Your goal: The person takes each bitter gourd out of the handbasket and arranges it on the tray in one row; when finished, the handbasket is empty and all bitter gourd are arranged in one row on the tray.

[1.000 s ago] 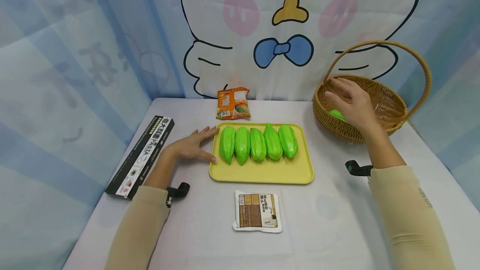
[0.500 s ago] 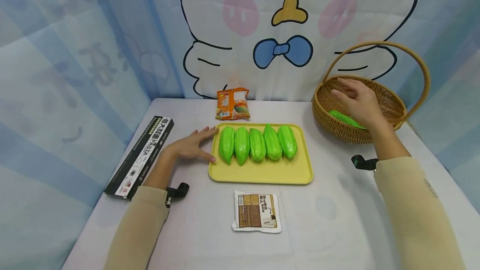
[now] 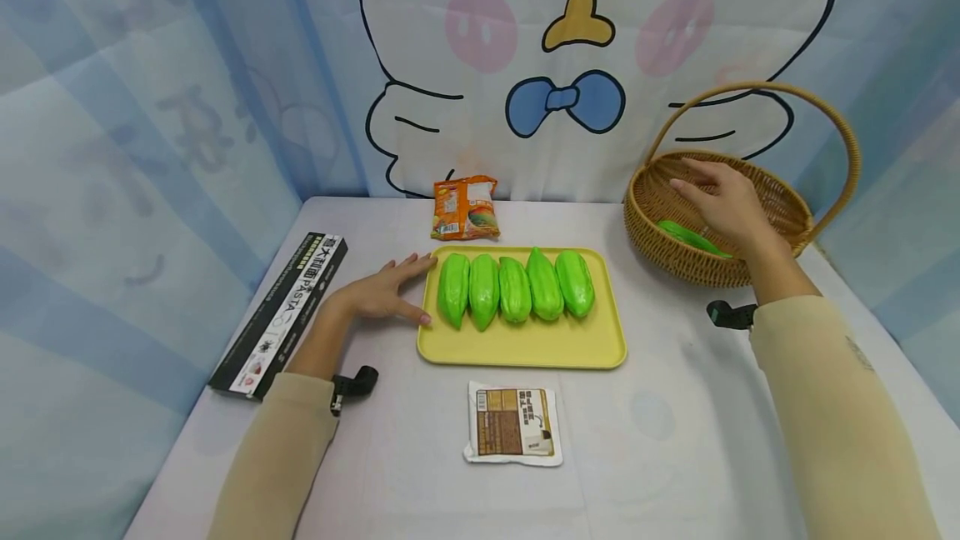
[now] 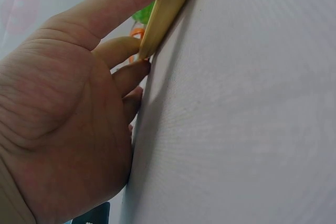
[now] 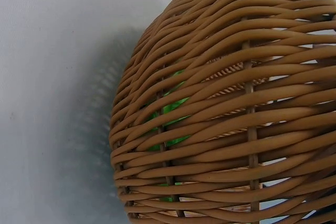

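In the head view, my left hand (image 3: 375, 292) rests at the left edge of the yellow tray (image 3: 517, 349), its fingers spread. From the left wrist, thumb and fingertips touch the tray's rim. Several glossy green ridged vegetables (image 3: 515, 290), like toy bitter melons, lie side by side on the tray. My right hand (image 3: 726, 202) hovers over the wicker basket (image 3: 652, 244) with loosely bent fingers and nothing visible in them. One similar green vegetable (image 3: 692, 237) lies in the basket below that hand. The right wrist view shows mostly the basket's woven side (image 5: 220, 108), with green through the gaps.
The basket's tall handle (image 3: 851, 140) arches above its opening. An orange snack packet (image 3: 465, 208) stands behind the tray, and a white-and-brown packet (image 3: 514, 423) lies in front. A long black pasta box (image 3: 281, 315) lies along the table's left side.
My right hand has shifted slightly right and away from the green vegetable in the basket, which shows more now. The left hand stays at the tray's edge.
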A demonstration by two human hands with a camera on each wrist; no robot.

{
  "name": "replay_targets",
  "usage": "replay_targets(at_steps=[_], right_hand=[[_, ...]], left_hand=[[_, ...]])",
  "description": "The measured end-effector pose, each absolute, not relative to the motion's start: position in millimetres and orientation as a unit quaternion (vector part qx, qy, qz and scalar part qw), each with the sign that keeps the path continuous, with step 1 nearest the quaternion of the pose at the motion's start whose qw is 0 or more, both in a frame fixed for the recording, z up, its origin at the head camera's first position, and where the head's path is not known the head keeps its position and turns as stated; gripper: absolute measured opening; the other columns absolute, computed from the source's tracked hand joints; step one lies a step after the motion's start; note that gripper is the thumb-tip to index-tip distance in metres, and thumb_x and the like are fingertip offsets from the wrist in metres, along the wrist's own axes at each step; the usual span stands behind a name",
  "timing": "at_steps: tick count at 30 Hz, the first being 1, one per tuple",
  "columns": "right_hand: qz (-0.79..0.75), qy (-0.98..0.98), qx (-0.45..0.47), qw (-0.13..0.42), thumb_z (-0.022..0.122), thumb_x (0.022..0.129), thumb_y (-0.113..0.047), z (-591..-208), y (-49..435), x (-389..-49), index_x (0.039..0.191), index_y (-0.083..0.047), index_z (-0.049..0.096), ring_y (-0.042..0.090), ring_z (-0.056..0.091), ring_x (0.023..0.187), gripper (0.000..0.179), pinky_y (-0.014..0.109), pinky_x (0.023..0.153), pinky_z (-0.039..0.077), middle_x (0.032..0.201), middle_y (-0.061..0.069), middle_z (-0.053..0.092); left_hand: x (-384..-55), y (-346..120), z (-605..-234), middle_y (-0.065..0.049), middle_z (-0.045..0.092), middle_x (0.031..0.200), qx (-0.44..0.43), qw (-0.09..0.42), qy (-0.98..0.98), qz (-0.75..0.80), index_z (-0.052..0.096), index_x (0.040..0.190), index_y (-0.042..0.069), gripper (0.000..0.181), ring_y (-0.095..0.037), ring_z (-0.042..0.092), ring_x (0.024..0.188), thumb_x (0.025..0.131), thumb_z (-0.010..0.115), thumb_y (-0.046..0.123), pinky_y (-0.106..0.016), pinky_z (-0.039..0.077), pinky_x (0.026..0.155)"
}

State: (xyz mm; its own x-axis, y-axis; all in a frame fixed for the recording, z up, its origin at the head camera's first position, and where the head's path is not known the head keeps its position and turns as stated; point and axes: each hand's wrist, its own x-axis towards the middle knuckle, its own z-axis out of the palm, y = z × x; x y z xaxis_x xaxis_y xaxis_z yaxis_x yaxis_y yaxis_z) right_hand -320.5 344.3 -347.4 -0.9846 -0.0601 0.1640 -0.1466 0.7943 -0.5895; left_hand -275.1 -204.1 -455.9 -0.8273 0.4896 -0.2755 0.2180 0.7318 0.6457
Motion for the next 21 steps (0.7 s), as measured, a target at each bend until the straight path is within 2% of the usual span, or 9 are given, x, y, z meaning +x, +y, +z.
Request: replay_targets(at_steps=[5,14,21], right_hand=[[0.314,-0.947,0.044,0.054,0.048,0.104,-0.060,-350,348,-324,0.163,-0.016,0.035,0.052,0.038,0.145,0.075,0.075,0.112,0.034,0.163,0.027,0.038],[0.299,-0.953,0.043,0.036,0.046,0.106,-0.058,-353,358,-330,0.164,-0.013,0.033,0.055,0.044,0.138,0.075,0.075,0.108,0.038,0.155,0.035,0.044],[0.292,-0.955,0.043,0.033,0.045,0.105,-0.059,-348,360,-336,0.165,-0.013,0.031,0.055,0.043,0.139,0.076,0.075,0.106,0.040,0.158,0.033,0.040]], left_hand=[[-275,-204,-457,-0.009,0.003,0.177,0.198,0.218,0.904,0.309,0.019,0.168,0.032,0.116,-0.050,-0.008,0.159,0.077,0.087,0.054,-0.073,-0.003,0.125],[-275,-203,-457,-0.009,0.003,0.177,0.202,0.218,0.904,0.308,0.019,0.168,0.031,0.115,-0.048,-0.008,0.160,0.077,0.087,0.054,-0.071,-0.003,0.126],[-273,-203,-454,-0.010,0.004,0.177,0.198,0.219,0.905,0.305,0.019,0.168,0.030,0.115,-0.048,-0.007,0.160,0.078,0.087,0.053,-0.070,-0.004,0.126]])
